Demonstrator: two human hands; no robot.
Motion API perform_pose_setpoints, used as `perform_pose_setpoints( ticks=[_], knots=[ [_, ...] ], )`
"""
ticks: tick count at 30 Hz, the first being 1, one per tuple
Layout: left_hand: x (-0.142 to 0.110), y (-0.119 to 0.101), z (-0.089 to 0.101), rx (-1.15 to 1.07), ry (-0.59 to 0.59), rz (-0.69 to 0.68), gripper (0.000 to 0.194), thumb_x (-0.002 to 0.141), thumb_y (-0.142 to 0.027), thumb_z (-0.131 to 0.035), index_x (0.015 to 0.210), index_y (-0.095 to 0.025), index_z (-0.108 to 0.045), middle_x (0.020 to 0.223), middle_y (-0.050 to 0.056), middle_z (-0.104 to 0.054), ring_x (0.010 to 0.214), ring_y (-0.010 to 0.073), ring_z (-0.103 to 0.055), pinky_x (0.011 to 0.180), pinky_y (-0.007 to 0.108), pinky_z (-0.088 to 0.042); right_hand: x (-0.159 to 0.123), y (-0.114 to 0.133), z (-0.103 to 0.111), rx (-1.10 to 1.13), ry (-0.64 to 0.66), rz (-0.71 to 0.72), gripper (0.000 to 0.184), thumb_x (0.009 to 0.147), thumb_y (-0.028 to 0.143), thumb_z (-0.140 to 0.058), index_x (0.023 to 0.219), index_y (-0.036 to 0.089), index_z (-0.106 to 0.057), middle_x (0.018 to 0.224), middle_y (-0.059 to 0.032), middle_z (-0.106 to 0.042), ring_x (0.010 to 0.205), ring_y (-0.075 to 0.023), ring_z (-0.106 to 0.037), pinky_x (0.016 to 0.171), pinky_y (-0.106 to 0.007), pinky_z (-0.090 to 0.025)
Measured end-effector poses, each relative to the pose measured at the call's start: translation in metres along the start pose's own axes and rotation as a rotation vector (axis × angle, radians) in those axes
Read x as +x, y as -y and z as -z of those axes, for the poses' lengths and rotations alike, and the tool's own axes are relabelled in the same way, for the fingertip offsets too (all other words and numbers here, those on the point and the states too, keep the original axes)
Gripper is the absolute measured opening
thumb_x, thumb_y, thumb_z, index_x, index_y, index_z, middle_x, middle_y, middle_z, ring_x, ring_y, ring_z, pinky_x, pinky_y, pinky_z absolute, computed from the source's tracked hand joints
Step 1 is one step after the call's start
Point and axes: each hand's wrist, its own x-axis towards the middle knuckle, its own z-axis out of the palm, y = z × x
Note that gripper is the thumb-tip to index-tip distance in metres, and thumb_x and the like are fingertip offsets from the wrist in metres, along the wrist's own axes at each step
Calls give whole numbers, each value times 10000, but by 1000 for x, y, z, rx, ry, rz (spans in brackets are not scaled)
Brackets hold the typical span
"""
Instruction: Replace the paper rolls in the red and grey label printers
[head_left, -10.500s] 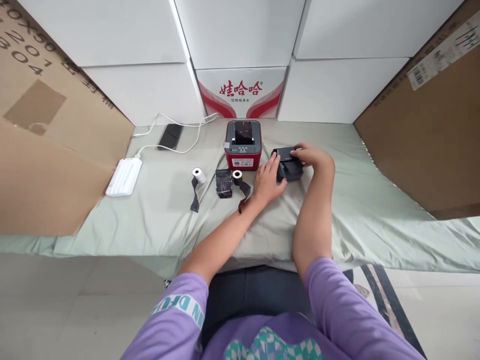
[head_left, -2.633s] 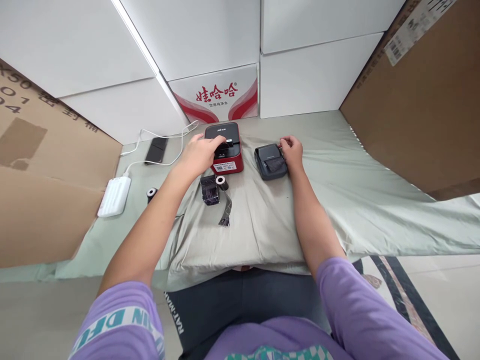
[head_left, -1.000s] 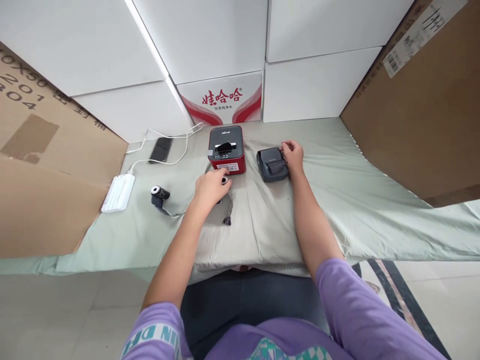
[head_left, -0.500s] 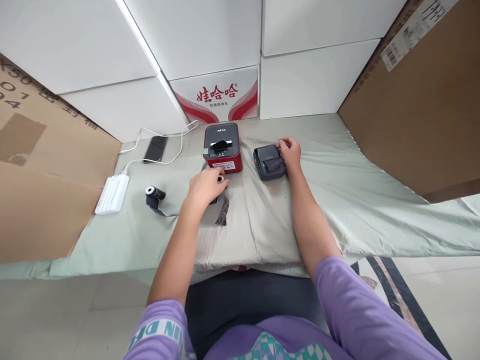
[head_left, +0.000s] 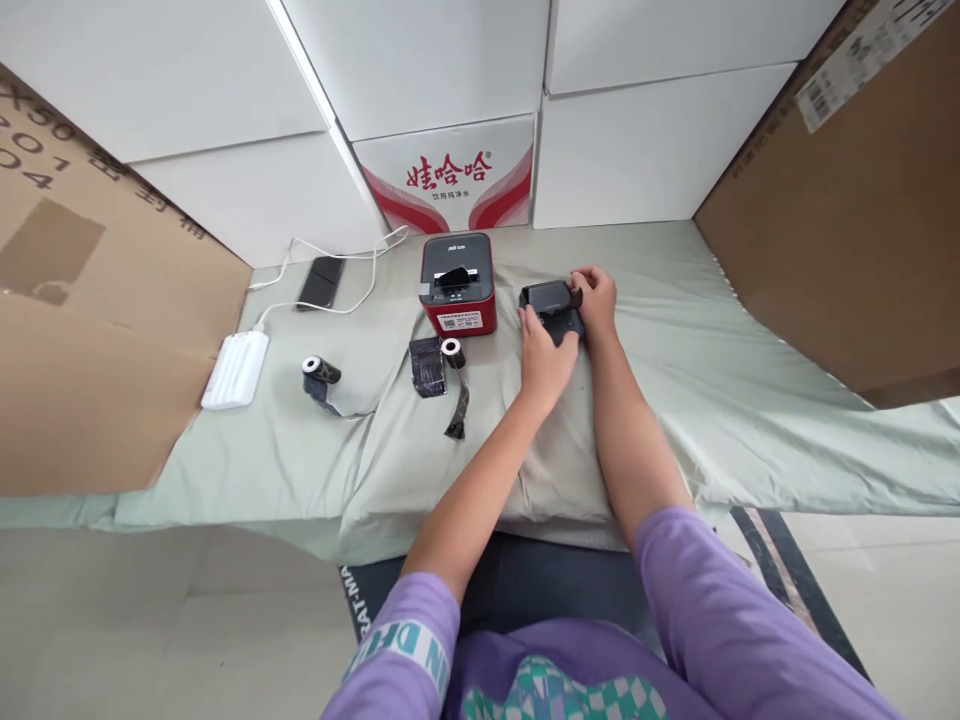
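Observation:
A small black portable printer (head_left: 546,297) lies on the cloth-covered table. My left hand (head_left: 546,358) grips its front part, thumb at the near right and fingers at the left edge. My right hand (head_left: 598,300) is closed at the printer's right side, pinching the end of a black paper strip (head_left: 576,297) that comes out of it. The left hand partly covers the printer's front. To the left stands a red and black printer (head_left: 457,285), with a short black strip curling from its slot. Neither hand touches it.
In front of the red printer are a black wrapped pack (head_left: 427,368) and a paper roll (head_left: 453,352) with a loose tail. Another roll (head_left: 322,370) lies further left. A phone (head_left: 321,282), white power bank (head_left: 236,370) and cable sit left; cardboard boxes (head_left: 847,250) flank the table.
My left hand has left the roll and black pack and moved right onto the black printer. Its paper strip, which hung over the front, is now lifted rightward in my right fingers.

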Motion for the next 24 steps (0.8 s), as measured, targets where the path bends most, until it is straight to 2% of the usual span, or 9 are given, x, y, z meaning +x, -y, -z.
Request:
perform_pose_setpoints(
  ticks=[3, 6, 9, 15, 21, 24],
  knots=[
    [11, 17, 5, 32, -56, -64, 799, 927, -258, -562, 1624, -162, -184, 1645, 168, -388, 1540, 279, -366, 1253, 408, -360, -1, 1, 0, -2, -1, 2, 271, 802, 470, -582, 843, 208, -637, 748, -26, -664, 759, -207, -659, 919, -475, -560],
    [13, 32, 10, 111, -85, -153, 772, 931, -271, -568, 1617, -164, -230, 1635, 161, -409, 1536, 282, -372, 1264, 421, -331, -2, 2, 0, -6, 8, -1, 282, 813, 475, -581, 854, 202, -641, 765, -43, -673, 776, -215, -665, 921, -475, -559],
    [14, 38, 8, 141, -109, -164, 775, 930, -281, -580, 1616, -157, -241, 1635, 166, -410, 1529, 294, -382, 1256, 438, -332, -2, 3, 0, -21, 13, -8, 311, 825, 497, -578, 875, 198, -646, 787, -52, -677, 799, -219, -671, 927, -468, -553],
    [21, 39, 7, 151, -162, -194, 665, 923, -265, -601, 1535, -119, -384, 1546, 180, -528, 1453, 279, -492, 1210, 409, -378, -3, 7, 1, -82, 25, -13, 304, 838, 480, -556, 885, 195, -649, 837, -59, -700, 840, -211, -667, 937, -427, -537],
    [20, 30, 12, 324, -169, -170, 534, 941, -241, -578, 1456, -139, -483, 1445, 156, -631, 1309, 284, -619, 1174, 424, -388, -9, 17, 5, -150, -12, -19, 184, 819, 348, -542, 803, 193, -637, 849, -59, -706, 856, -202, -652, 920, -368, -512],
    [19, 30, 12, 381, -179, -184, 505, 944, -235, -574, 1437, -148, -505, 1427, 153, -643, 1297, 272, -625, 1158, 410, -393, -10, 21, 6, -162, -22, -41, 180, 817, 335, -526, 794, 191, -633, 822, -44, -693, 846, -193, -638, 889, -340, -504]
  ],
)
